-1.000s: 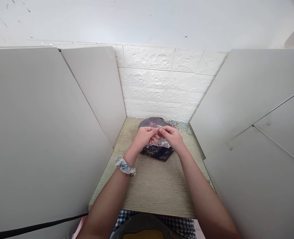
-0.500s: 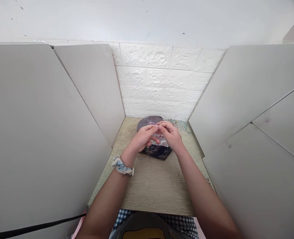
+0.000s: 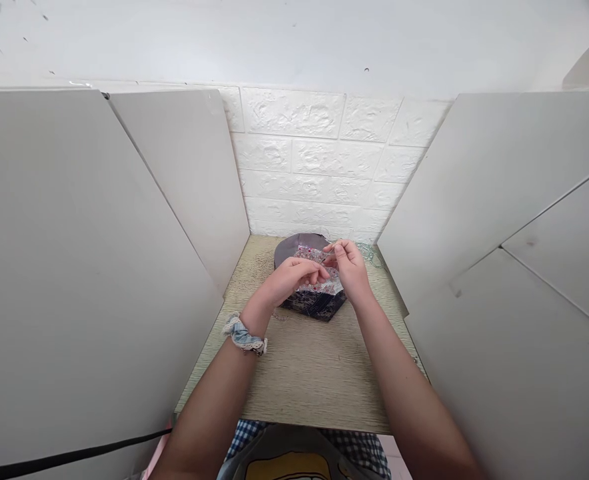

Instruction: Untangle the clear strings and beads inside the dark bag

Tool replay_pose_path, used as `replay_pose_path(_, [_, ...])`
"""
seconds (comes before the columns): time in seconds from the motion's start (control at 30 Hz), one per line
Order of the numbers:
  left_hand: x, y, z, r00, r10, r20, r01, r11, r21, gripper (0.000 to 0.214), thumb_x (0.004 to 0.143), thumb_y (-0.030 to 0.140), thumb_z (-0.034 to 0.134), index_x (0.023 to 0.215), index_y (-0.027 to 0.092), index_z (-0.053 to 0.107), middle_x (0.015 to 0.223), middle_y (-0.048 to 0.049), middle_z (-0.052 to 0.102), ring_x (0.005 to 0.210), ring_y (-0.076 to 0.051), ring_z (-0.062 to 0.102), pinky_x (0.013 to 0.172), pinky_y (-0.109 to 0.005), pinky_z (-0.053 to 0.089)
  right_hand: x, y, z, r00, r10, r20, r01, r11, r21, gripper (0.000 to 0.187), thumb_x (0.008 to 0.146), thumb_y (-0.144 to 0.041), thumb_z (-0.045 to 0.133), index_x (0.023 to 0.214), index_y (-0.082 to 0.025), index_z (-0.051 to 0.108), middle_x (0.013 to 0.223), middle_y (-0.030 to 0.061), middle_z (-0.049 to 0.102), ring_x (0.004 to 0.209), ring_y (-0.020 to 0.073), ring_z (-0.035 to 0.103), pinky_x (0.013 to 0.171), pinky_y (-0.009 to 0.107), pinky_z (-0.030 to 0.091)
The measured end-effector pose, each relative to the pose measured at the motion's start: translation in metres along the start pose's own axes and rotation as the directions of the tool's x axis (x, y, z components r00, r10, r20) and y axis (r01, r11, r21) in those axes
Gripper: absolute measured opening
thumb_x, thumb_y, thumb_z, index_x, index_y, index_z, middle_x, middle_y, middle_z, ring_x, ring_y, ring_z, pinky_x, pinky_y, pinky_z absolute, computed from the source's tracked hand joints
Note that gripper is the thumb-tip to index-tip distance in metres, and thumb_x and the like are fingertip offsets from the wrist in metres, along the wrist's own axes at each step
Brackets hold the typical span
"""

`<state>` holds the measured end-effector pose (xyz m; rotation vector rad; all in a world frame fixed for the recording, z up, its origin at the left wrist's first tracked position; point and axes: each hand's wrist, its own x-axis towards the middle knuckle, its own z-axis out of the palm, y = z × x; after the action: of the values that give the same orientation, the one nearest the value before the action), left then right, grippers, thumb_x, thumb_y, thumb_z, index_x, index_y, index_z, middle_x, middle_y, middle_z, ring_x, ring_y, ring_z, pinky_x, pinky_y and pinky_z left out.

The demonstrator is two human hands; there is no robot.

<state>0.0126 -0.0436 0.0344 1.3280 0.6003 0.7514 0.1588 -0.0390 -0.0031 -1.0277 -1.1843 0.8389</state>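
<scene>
Both my hands hover over a dark patterned box (image 3: 314, 305) filled with small pink and clear beads (image 3: 310, 254). My left hand (image 3: 294, 279) has its fingers curled and pinched together, holding something too small to name. My right hand (image 3: 348, 267) is also pinched, and a thin thread or wire (image 3: 330, 247) seems to run from its fingertips toward the left hand. The fingertips of the two hands nearly touch above the beads. A scrunchie (image 3: 244, 335) sits on my left wrist.
The box rests on a narrow wooden table (image 3: 304, 373) walled by white panels left (image 3: 99, 267) and right (image 3: 499, 253), with a white brick wall behind. Greenish bead strands (image 3: 369, 252) lie at the back right. A black cable (image 3: 74, 457) runs low left.
My right hand has lifted slightly and drawn back to the right, parting a little from my left hand. My left hand has dipped lower over the beads.
</scene>
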Motion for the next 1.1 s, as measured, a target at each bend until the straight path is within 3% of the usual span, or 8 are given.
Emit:
replay_pose_path(0.07, [-0.001,0.002,0.001,0.998,0.058,0.0,-0.058,0.996,-0.061,0.029,0.071,0.022,0.051,0.045,0.01,0.05,0.078,-0.0076,0.059,0.075,-0.01,0.053,0.069,-0.019,0.041,0.001,0.003,-0.002,0.999,0.035,0.011,-0.033,0.993,-0.109,0.024,0.079,-0.04,0.04,0.077,-0.017,0.044,0.079,0.0014,0.054,0.057,0.0093,0.047,0.055,0.022,0.04])
replay_pose_path(0.13, [-0.002,0.003,0.001,0.996,0.088,-0.018,-0.09,0.989,-0.121,0.025,0.07,0.022,0.052,0.049,0.009,0.055,0.08,-0.0076,0.058,0.071,-0.009,0.052,0.063,-0.017,0.041,0.0,0.006,-0.004,0.994,0.078,0.076,-0.048,0.939,-0.342,0.021,0.079,-0.035,0.04,0.076,-0.017,0.048,0.072,0.0005,0.053,0.059,0.0106,0.047,0.055,0.022,0.037])
replay_pose_path(0.27, [-0.002,0.004,0.0,0.995,0.056,-0.081,-0.07,0.982,-0.176,0.02,0.073,0.03,0.053,0.068,0.011,0.057,0.056,0.0011,0.045,0.041,-0.001,0.033,0.036,-0.014,0.023,-0.003,0.009,-0.005,0.955,0.16,0.25,0.101,0.618,-0.78,0.017,0.077,-0.021,0.041,0.076,-0.017,0.058,0.071,0.0018,0.056,0.066,0.0124,0.049,0.061,0.023,0.034])
replay_pose_path(0.4, [-0.001,0.002,-0.001,0.989,0.031,-0.144,-0.055,0.984,-0.169,0.019,0.074,0.034,0.053,0.079,0.015,0.054,0.051,0.0057,0.033,0.035,0.0,0.019,0.032,-0.015,0.009,-0.003,0.011,-0.005,0.931,0.214,0.296,0.189,0.411,-0.892,0.023,0.079,-0.019,0.04,0.084,-0.021,0.062,0.082,0.0041,0.058,0.077,0.014,0.051,0.067,0.023,0.034])
replay_pose_path(0.53, [0.0,-0.001,-0.002,0.989,0.041,-0.143,-0.059,0.99,-0.125,0.022,0.075,0.036,0.051,0.078,0.015,0.054,0.047,0.007,0.022,0.037,-0.002,0.016,0.034,-0.015,0.012,-0.002,0.015,-0.005,0.901,0.282,0.33,0.213,0.375,-0.902,0.023,0.079,-0.019,0.041,0.086,-0.021,0.063,0.087,0.0046,0.057,0.08,0.0138,0.051,0.068,0.022,0.034])
replay_pose_path(0.7, [0.002,-0.003,-0.002,0.976,0.143,-0.166,-0.157,0.985,-0.077,0.021,0.074,0.028,0.052,0.063,0.011,0.055,0.061,-0.0008,0.046,0.058,-0.006,0.044,0.053,-0.017,0.037,-0.002,0.017,-0.004,0.862,0.347,0.37,0.239,0.365,-0.9,0.021,0.079,-0.02,0.043,0.086,-0.021,0.063,0.088,0.0053,0.057,0.081,0.014,0.051,0.068,0.021,0.034])
replay_pose_path(0.87, [0.003,-0.003,-0.002,0.973,0.152,-0.175,-0.181,0.971,-0.159,0.019,0.07,0.024,0.054,0.057,0.01,0.057,0.075,-0.0046,0.054,0.07,-0.009,0.05,0.067,-0.02,0.041,-0.002,0.022,0.0,0.85,0.374,0.37,0.254,0.325,-0.911,0.02,0.078,-0.019,0.042,0.08,-0.019,0.062,0.085,0.0051,0.057,0.078,0.0143,0.051,0.064,0.021,0.033])
replay_pose_path(1.1, [0.004,-0.005,-0.006,0.974,0.118,-0.195,-0.157,0.967,-0.201,0.017,0.069,0.023,0.052,0.058,0.01,0.055,0.067,-0.0028,0.051,0.046,-0.003,0.037,0.036,-0.016,0.023,-0.004,0.025,0.001,0.845,0.363,0.392,0.265,0.353,-0.897,0.017,0.079,-0.019,0.043,0.083,-0.019,0.059,0.093,0.0048,0.053,0.081,0.0136,0.05,0.061,0.021,0.032])
